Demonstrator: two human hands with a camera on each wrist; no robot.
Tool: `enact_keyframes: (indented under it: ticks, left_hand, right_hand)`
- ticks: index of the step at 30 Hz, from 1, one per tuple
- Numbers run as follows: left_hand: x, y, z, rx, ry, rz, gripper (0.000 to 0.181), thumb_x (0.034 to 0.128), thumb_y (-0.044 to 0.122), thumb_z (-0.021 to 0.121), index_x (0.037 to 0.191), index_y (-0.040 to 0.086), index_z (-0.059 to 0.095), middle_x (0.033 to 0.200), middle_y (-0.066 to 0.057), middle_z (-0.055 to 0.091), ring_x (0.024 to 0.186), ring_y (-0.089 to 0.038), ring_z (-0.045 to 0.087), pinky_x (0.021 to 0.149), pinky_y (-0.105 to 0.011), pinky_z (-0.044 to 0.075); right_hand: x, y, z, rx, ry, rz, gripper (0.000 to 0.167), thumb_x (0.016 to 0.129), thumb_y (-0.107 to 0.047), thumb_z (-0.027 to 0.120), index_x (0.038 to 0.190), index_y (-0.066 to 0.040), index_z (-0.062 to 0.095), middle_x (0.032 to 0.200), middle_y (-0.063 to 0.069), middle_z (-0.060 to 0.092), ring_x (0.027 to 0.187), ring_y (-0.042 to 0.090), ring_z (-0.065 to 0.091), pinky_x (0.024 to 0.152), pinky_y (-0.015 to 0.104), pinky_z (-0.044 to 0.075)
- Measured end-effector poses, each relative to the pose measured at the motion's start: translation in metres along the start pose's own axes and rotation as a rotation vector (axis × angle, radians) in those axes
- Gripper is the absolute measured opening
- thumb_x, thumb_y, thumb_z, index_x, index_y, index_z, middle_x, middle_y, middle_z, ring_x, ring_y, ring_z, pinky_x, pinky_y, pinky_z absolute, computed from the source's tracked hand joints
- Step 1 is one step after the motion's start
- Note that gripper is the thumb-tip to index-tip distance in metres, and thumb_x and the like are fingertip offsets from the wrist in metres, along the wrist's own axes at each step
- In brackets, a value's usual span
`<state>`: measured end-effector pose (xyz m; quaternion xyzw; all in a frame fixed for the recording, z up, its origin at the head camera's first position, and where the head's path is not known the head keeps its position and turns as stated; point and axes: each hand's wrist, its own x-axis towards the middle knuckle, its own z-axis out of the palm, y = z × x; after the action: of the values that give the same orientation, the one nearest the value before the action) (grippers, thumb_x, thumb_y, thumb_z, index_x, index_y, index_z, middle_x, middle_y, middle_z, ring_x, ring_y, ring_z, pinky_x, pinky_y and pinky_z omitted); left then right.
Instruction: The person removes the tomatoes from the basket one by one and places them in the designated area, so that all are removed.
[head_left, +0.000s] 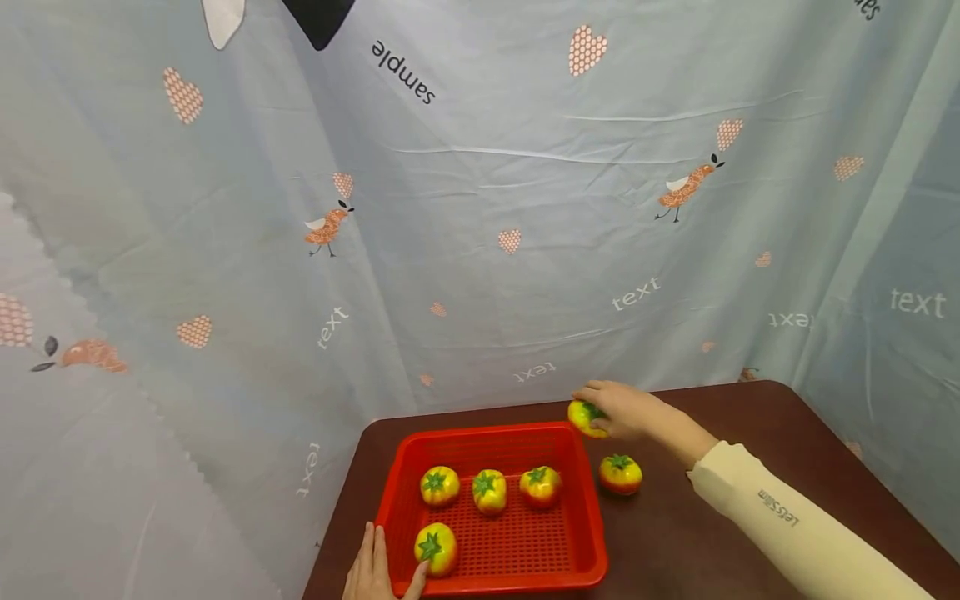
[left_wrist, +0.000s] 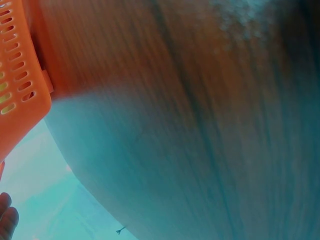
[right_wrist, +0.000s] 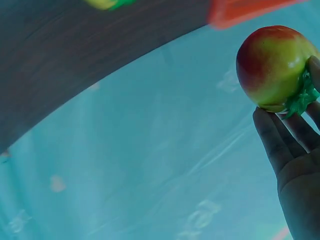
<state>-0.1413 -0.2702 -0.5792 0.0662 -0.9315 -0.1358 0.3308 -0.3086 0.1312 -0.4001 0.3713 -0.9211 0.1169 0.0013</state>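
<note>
My right hand (head_left: 618,410) holds a yellow-and-red toy fruit with a green leafy top (head_left: 585,418) between thumb and fingertips, above the back right corner of the red plastic basket (head_left: 592,533). In the right wrist view, the fingers (right_wrist: 274,137) press against the fruit's (right_wrist: 272,65) leafy end. My left hand (head_left: 371,573) rests at the basket's front left corner, fingers straight along the outer side and thumb near the front rim. Several similar fruits lie inside: a row including the middle one (head_left: 490,492), and one near the left hand (head_left: 436,549).
Another such fruit (head_left: 620,474) sits on the dark brown table (head_left: 675,542), just right of the basket. A light blue patterned curtain (head_left: 480,292) hangs behind the table and along its sides.
</note>
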Motion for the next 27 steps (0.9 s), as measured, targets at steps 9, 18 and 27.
enact_keyframes:
  ticks: [9, 18, 27]
  left_hand:
    - [0.002, -0.003, 0.001, 0.026, -0.003, 0.005, 0.095, 0.0632, 0.046, 0.086, 0.134, -0.008, 0.053, 0.141, -0.026, 0.05, 0.11, -0.044, 0.06, 0.084, -0.057, 0.051]
    - [0.0, -0.003, 0.002, 0.018, 0.016, 0.004, 0.095, 0.0621, 0.045, 0.086, 0.133, -0.008, 0.054, 0.139, -0.027, 0.051, 0.109, -0.043, 0.06, 0.083, -0.057, 0.051]
    - [-0.002, -0.003, 0.005, -0.007, 0.043, 0.017, 0.094, 0.0605, 0.043, 0.087, 0.133, -0.008, 0.055, 0.139, -0.027, 0.052, 0.109, -0.044, 0.061, 0.082, -0.058, 0.051]
  right_hand:
    - [-0.039, 0.062, 0.009, 0.01, 0.006, 0.118, 0.051, 0.09, -0.012, 0.07, 0.136, 0.002, 0.053, 0.128, 0.024, 0.057, 0.112, 0.038, 0.06, 0.091, 0.051, 0.051]
    - [-0.069, 0.091, 0.05, 0.03, -0.045, 0.24, 0.048, 0.086, -0.011, 0.072, 0.128, 0.006, 0.057, 0.122, 0.025, 0.058, 0.106, 0.038, 0.061, 0.09, 0.053, 0.051]
    - [-0.093, 0.105, 0.09, 0.091, -0.089, 0.352, 0.045, 0.084, -0.009, 0.072, 0.125, 0.007, 0.058, 0.126, 0.031, 0.056, 0.112, 0.045, 0.057, 0.094, 0.058, 0.047]
